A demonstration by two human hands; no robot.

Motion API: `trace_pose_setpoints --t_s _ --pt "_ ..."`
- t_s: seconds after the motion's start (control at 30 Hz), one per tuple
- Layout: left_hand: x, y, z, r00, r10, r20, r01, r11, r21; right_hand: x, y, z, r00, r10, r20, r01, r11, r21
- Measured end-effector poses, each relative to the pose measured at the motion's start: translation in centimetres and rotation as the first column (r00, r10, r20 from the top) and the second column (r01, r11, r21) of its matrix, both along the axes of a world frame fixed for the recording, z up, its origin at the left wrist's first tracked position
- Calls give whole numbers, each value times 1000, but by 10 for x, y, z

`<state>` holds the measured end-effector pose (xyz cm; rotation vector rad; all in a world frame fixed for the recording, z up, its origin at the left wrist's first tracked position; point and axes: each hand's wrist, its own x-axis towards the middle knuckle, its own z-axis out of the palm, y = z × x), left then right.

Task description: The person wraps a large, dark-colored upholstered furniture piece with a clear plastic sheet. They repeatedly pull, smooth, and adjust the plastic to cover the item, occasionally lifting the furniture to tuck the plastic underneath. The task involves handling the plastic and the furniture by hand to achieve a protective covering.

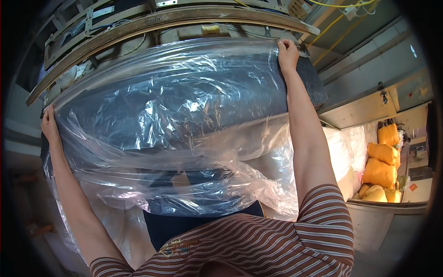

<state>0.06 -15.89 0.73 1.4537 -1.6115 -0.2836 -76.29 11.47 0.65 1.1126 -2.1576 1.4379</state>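
A wide sheet of clear plastic film point(184, 101) is spread over a dark flat surface point(318, 81), wrinkled and shiny. At its far left corner, my left hand point(50, 127) is closed with the film's edge pinched in the fingers. My right hand point(288, 54) grips the far edge near the right end, fingers pressed together. Between the two hands the edge is stretched in long folds. The nearer part of the film hangs down in loose folds in front of my body.
A long wooden bar point(184, 21) runs across beyond the film, with a frame behind it. A yellow block point(210, 29) lies just past the film's edge. To the right are a metal panel point(360, 108) and several stuffed orange bags point(379, 173) beyond an opening.
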Motion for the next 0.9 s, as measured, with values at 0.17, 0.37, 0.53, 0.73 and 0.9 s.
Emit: trace_pose_setpoints --t_s 0.17,0.37,0.53,0.73,0.9 --pt "-18 -22 2 997 67 -34 -66 998 20 0 -2 4 996 -83 -37 86 994 69" --pt "20 -53 -14 994 108 6 -108 994 -28 8 -8 5 981 -195 2 195 979 58" --pt "26 -53 -26 983 143 -115 -139 989 39 -10 0 3 989 -144 41 143 989 40" --pt "22 -54 -16 935 -60 350 2 987 162 -19 -2 10 962 -273 -13 272 950 154" --pt "55 9 5 994 83 -72 -90 990 -106 33 22 20 977 183 -106 -122 896 427"
